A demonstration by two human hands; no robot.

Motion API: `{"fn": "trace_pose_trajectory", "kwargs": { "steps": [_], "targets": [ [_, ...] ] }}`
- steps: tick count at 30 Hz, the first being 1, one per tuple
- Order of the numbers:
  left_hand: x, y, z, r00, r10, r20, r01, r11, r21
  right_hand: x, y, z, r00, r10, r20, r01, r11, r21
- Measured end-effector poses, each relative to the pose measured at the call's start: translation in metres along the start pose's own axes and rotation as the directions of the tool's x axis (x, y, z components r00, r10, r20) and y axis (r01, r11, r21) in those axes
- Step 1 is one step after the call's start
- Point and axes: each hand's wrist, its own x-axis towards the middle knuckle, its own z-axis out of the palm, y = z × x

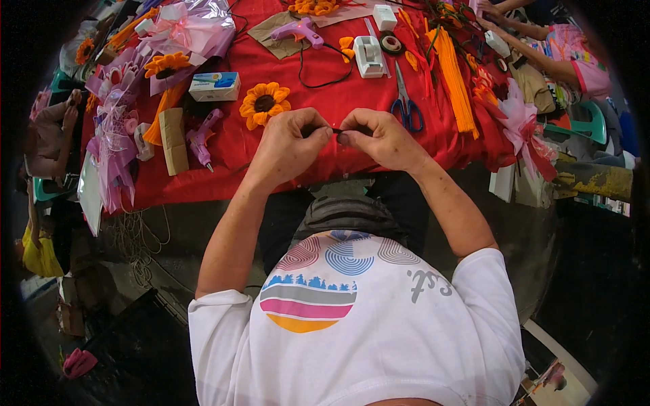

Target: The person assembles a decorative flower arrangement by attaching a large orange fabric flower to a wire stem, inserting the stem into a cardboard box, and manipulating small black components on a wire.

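Observation:
Above the front edge of the red-covered table, my left hand and my right hand meet fingertip to fingertip. Both are closed in a pinch on a short, thin dark piece; its kind is too small to make out. Just left of my left hand lies an orange fuzzy sunflower with a dark centre. Scissors with dark blue handles rest beyond my right hand, blades pointing away. A white tape dispenser stands farther back.
Purple glue guns lie left and far. Orange pipe cleaners are bundled at the right. A blue-white box, a brown paper piece and wrapped bouquets fill the left. A co-worker's arms reach in at far right.

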Motion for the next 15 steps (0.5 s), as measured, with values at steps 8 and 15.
{"fn": "trace_pose_trajectory", "kwargs": {
  "steps": [8,15],
  "targets": [
    [0.002,-0.007,0.010,0.985,0.068,-0.160,-0.086,0.990,-0.112,0.003,0.012,0.010,0.983,-0.033,-0.181,0.056,0.991,0.122],
    [0.000,-0.007,0.018,0.982,-0.049,-0.181,-0.002,0.964,-0.267,0.004,0.001,0.017,0.956,-0.045,-0.291,0.100,0.979,0.176]
  ]
}}
